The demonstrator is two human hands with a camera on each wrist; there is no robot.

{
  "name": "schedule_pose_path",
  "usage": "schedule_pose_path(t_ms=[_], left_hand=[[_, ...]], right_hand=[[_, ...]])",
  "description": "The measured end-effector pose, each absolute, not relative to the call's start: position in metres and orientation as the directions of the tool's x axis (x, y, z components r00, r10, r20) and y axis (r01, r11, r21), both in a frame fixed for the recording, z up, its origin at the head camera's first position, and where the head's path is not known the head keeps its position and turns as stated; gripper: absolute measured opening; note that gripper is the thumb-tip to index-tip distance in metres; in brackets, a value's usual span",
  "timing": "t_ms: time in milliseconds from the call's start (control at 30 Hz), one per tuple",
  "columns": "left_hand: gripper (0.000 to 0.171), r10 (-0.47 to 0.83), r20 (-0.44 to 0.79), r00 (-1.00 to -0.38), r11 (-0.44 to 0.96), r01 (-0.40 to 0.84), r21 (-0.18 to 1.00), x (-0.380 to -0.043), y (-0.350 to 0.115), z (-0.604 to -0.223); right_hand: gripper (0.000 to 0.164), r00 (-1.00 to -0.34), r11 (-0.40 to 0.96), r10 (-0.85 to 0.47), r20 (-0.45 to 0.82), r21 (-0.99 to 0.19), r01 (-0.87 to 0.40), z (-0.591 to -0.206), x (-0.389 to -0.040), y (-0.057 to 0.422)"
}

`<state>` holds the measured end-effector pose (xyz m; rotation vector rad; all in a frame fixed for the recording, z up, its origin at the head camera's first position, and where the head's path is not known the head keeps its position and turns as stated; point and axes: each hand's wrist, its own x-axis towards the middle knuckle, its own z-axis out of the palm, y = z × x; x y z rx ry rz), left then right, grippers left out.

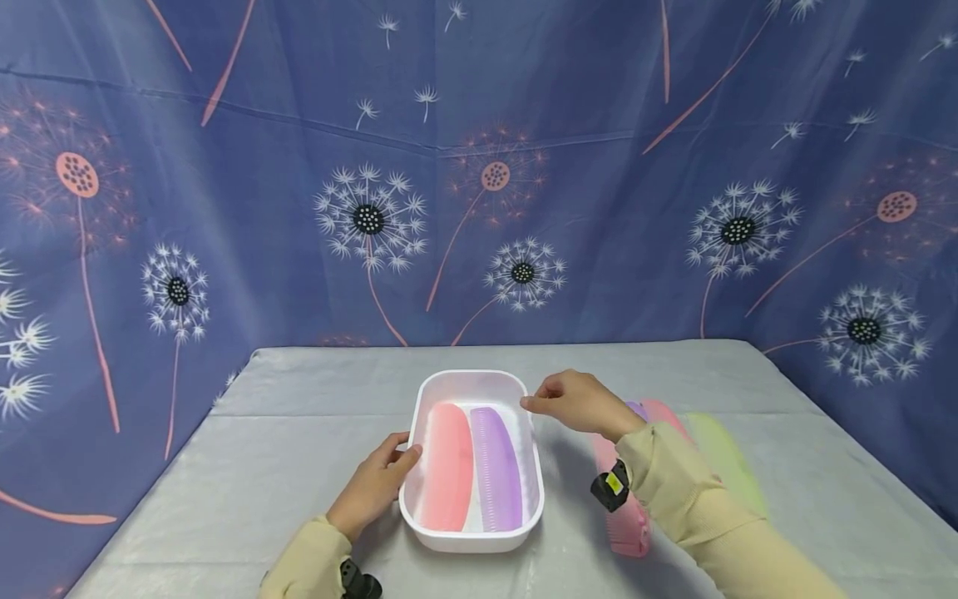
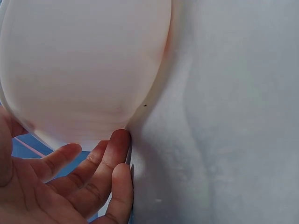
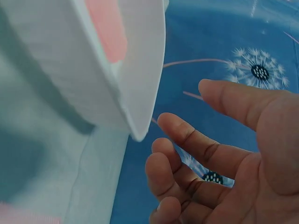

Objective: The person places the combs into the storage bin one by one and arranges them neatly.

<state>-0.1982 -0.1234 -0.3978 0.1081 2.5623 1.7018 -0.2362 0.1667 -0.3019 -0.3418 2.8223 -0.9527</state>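
Observation:
A white plastic tray point(image 1: 471, 545) with rounded corners stands on the table. Inside it, a pink comb point(image 1: 451, 466) and a purple comb point(image 1: 503, 470) lie side by side lengthwise. My left hand point(image 1: 380, 478) holds the tray's left side, thumb at the rim and fingers along the outer wall; the left wrist view shows those fingertips point(image 2: 120, 140) against the wall. Beside the far right rim hovers my right hand point(image 1: 576, 401). Its thumb and fingers are loosely bent and apart in the right wrist view, with nothing between them.
Under and beside my right forearm lie more combs: a pink comb point(image 1: 629, 528), another pink one, a bit of purple and a green comb point(image 1: 726, 457), partly hidden by the sleeve. A grey-white cloth covers the table point(image 1: 314, 399). Behind it hangs a blue dandelion-print curtain point(image 1: 284, 208).

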Motion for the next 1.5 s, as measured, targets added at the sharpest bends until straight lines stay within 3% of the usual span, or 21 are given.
schedule_pose_path(t_ms=[533, 1067, 1500], left_hand=[[0.044, 0.091, -0.012, -0.996, 0.385, 0.024, 0.923, -0.199, -0.123, -0.399], [0.043, 0.089, -0.001, -0.996, 0.390, 0.034, 0.920, -0.198, -0.123, -0.398], [0.043, 0.080, -0.003, -0.997, 0.402, 0.030, 0.915, -0.197, -0.122, -0.399]], right_hand=[[0.034, -0.976, 0.776, -0.211, -0.053, -0.617, -0.135, -0.305, -0.225, 0.221], [0.030, -0.984, 0.782, -0.179, 0.002, -0.607, -0.143, -0.318, -0.219, 0.269], [0.029, -0.996, 0.799, -0.091, 0.013, -0.596, -0.081, -0.336, -0.221, 0.308]])
